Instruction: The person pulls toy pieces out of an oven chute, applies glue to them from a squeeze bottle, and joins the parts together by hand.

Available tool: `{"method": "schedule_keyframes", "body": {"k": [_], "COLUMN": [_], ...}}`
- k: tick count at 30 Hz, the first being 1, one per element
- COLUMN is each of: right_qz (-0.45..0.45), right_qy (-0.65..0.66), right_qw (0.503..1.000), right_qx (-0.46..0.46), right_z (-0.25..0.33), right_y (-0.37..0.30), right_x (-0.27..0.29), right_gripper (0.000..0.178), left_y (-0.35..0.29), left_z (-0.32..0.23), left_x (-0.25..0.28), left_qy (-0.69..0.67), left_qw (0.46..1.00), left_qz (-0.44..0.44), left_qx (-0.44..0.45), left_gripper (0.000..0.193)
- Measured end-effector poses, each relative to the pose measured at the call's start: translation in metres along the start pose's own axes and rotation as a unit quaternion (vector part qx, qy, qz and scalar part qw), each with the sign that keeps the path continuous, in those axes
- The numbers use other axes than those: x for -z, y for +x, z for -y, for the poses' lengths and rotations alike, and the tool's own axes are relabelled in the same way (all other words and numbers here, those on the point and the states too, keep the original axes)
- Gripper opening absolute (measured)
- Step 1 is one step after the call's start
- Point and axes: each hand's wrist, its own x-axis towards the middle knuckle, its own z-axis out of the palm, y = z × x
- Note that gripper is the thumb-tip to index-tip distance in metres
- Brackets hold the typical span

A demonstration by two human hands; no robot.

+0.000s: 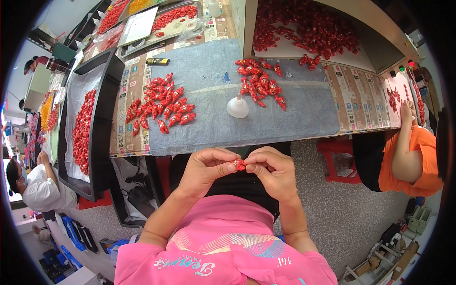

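Note:
Between my two hands, just off the table's front edge and over my lap, is a small red figurine (239, 164). My left hand (203, 172) pinches it from the left with thumb and forefinger. From the right, my right hand (274, 172) grips the same piece with its fingertips. On the blue cloth (204, 118) ahead lie two heaps of similar red figurines: a left heap (164, 102) and a right heap (260, 81). A small white squeeze bottle (237, 108) with a thin tip stands near the right heap.
A black tray (102, 128) of red pieces stands at the left, overhanging the table edge. Behind the cloth, an open-fronted box (244, 33) holds many red figurines. A black-and-yellow cutter (157, 61) lies at the back left. Co-workers sit at both sides; a red stool (339, 161) is at right.

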Motion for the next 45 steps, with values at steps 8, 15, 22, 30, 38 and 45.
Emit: {"method": "schedule_keyframes", "body": {"k": [8,15,22,30,38,45], "right_qz": [-0.007,-0.014,-0.011,-0.016,-0.019,-0.050], "right_qy": [-0.062,-0.073,-0.092,-0.108,-0.120,-0.135], "right_qw": [0.996,0.995,0.990,0.988,0.985,0.980], "right_qx": [0.062,0.073,0.103,0.113,0.120,0.135], "right_z": [0.003,0.006,0.006,0.008,0.010,0.012], "right_y": [0.002,0.001,-0.001,-0.004,-0.004,-0.005], "right_x": [-0.003,-0.006,-0.006,-0.005,-0.005,-0.011], "right_gripper": [0.015,0.017,0.022,0.026,0.024,0.020], "left_y": [0.001,0.000,0.001,0.002,0.001,0.003], "left_z": [-0.002,0.000,0.001,0.002,-0.001,-0.003], "left_x": [0.001,0.003,0.004,0.003,0.002,0.004], "left_qy": [0.050,0.035,0.031,0.022,0.018,-0.005], "left_qw": [0.998,0.999,0.999,0.999,0.999,0.998], "left_qz": [0.011,0.005,0.014,0.017,0.026,0.043], "left_qx": [-0.026,-0.017,-0.023,-0.017,-0.007,-0.037], "left_gripper": [0.018,0.021,0.021,0.022,0.021,0.016]}}
